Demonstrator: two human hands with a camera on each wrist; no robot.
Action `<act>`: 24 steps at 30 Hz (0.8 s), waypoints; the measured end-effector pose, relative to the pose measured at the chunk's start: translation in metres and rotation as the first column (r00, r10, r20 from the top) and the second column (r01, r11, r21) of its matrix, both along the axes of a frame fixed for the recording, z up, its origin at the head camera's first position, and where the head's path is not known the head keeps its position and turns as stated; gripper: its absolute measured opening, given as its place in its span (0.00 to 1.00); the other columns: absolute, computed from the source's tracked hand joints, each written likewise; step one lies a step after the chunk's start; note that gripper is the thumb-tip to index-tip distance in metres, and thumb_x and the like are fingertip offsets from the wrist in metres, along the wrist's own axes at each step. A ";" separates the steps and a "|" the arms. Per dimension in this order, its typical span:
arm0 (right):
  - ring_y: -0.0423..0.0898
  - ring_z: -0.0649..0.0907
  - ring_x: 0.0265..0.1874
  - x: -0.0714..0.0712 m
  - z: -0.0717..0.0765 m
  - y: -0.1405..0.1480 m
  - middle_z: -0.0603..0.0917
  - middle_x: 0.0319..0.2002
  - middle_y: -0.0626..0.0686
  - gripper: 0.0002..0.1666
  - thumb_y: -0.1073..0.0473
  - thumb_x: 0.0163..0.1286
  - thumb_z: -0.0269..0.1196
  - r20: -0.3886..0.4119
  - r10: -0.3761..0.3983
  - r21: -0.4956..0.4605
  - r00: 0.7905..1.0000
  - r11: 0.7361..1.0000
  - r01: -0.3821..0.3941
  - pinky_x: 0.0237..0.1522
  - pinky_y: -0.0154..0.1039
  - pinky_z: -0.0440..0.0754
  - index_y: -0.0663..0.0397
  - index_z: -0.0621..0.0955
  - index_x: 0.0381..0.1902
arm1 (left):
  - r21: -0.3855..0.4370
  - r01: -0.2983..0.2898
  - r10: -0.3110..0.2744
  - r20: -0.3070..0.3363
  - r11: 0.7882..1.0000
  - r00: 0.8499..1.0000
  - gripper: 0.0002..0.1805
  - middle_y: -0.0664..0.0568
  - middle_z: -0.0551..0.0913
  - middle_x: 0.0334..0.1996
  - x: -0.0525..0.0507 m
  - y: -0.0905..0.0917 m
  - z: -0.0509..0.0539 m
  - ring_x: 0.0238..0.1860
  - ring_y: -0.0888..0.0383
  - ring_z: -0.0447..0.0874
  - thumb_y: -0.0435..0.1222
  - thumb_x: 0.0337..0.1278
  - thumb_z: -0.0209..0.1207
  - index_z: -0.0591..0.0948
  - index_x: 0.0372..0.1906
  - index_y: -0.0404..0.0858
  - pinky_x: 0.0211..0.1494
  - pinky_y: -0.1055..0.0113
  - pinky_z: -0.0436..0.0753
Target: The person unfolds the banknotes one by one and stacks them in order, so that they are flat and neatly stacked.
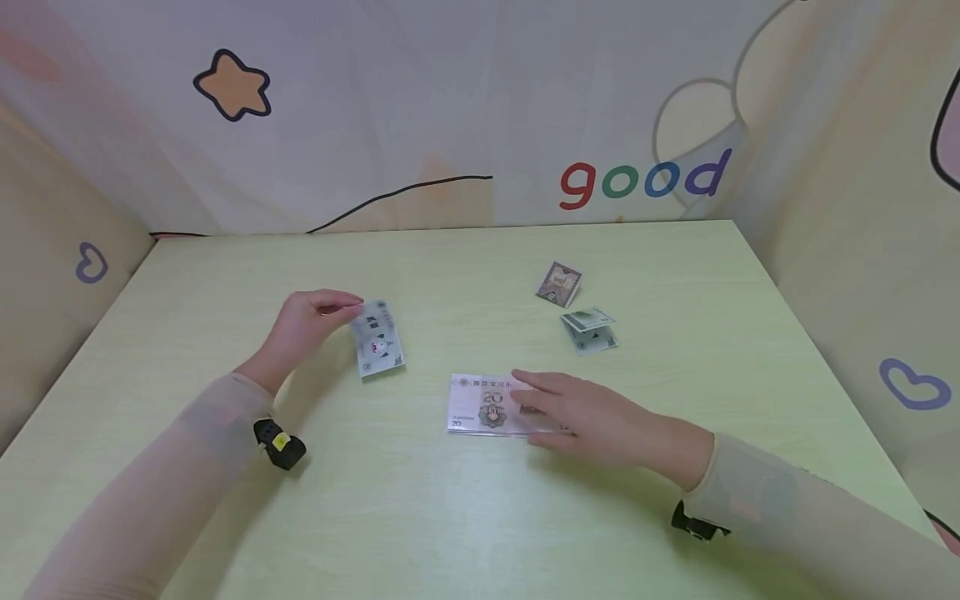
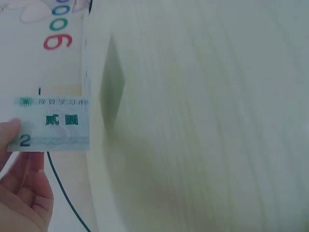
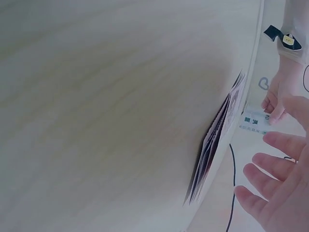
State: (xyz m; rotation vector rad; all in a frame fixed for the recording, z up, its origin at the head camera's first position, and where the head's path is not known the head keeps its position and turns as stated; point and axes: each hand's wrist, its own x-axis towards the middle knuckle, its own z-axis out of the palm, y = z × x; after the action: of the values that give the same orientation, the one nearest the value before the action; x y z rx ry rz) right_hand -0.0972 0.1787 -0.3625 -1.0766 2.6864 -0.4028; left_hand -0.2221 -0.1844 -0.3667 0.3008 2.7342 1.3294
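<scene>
One pale table meets printed walls, left grip pinching a banknote, right grip spread apart

backdrop: "good" in coloured letters | note stack: "换算学习币", "20" at centre and corner | pale-green note: "贰圆", "2" (its top line is blurred) | brown folded note, green folded note: print too small to read
</scene>
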 end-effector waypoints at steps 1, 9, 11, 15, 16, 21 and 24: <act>0.51 0.62 0.67 0.000 0.000 0.000 0.60 0.70 0.53 0.33 0.46 0.68 0.56 0.001 -0.011 -0.001 1.000 1.000 0.011 0.63 0.49 0.64 0.54 0.67 0.67 | 0.004 -0.004 0.004 -0.001 1.000 1.000 0.15 0.42 0.80 0.50 0.002 0.004 0.001 0.48 0.50 0.77 0.36 0.60 0.59 0.82 0.48 0.32 0.48 0.66 0.77; 0.51 0.64 0.65 -0.001 0.001 -0.002 0.64 0.68 0.53 0.29 0.48 0.68 0.57 0.012 -0.107 -0.038 0.994 0.993 0.108 0.59 0.49 0.68 0.54 0.72 0.63 | 0.030 0.004 -0.003 -0.023 1.000 1.000 0.13 0.43 0.82 0.45 0.019 0.030 0.006 0.40 0.52 0.76 0.35 0.59 0.60 0.83 0.45 0.32 0.38 0.70 0.76; 0.51 0.65 0.65 -0.002 0.002 -0.002 0.64 0.68 0.52 0.28 0.48 0.68 0.58 0.025 -0.133 -0.051 0.991 0.990 0.134 0.59 0.50 0.68 0.53 0.73 0.62 | 0.036 0.013 -0.012 -0.018 0.999 1.000 0.12 0.43 0.82 0.44 0.023 0.036 0.007 0.40 0.52 0.76 0.34 0.59 0.60 0.83 0.45 0.32 0.39 0.68 0.76; 0.51 0.65 0.65 -0.003 0.001 -0.002 0.64 0.67 0.52 0.28 0.48 0.67 0.59 0.041 -0.160 -0.061 0.986 0.985 0.163 0.59 0.50 0.68 0.54 0.73 0.62 | 0.059 0.020 -0.020 0.001 0.998 1.000 0.11 0.44 0.82 0.44 0.032 0.046 0.010 0.40 0.51 0.76 0.34 0.59 0.60 0.84 0.44 0.33 0.40 0.66 0.77; 0.51 0.65 0.65 -0.003 0.001 -0.002 0.65 0.67 0.52 0.28 0.48 0.67 0.59 0.041 -0.162 -0.059 0.986 0.985 0.165 0.60 0.50 0.68 0.54 0.73 0.62 | 0.062 0.022 -0.022 0.001 0.998 1.000 0.12 0.44 0.82 0.44 0.034 0.048 0.010 0.40 0.51 0.76 0.34 0.59 0.60 0.84 0.44 0.33 0.40 0.66 0.77; 0.51 0.64 0.65 -0.004 0.003 -0.002 0.65 0.67 0.53 0.29 0.48 0.66 0.59 0.049 -0.182 -0.069 0.982 0.980 0.185 0.61 0.51 0.66 0.56 0.73 0.61 | 0.067 0.022 -0.021 -0.008 0.997 1.000 0.11 0.45 0.82 0.43 0.043 0.058 0.012 0.39 0.51 0.76 0.35 0.58 0.61 0.84 0.44 0.34 0.38 0.64 0.77; 0.52 0.65 0.65 -0.003 0.004 -0.002 0.65 0.67 0.54 0.30 0.48 0.66 0.59 0.058 -0.195 -0.086 0.979 0.976 0.200 0.61 0.51 0.66 0.56 0.73 0.62 | 0.078 0.027 -0.026 -0.019 0.997 0.999 0.11 0.46 0.82 0.43 0.048 0.064 0.014 0.37 0.51 0.77 0.35 0.58 0.61 0.84 0.44 0.35 0.37 0.64 0.77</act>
State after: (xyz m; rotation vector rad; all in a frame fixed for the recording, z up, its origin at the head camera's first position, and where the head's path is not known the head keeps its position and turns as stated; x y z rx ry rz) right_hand -0.1005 0.1769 -0.3590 -0.8117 2.7638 -0.5850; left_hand -0.1740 -0.1203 -0.3531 0.3554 2.6875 1.4360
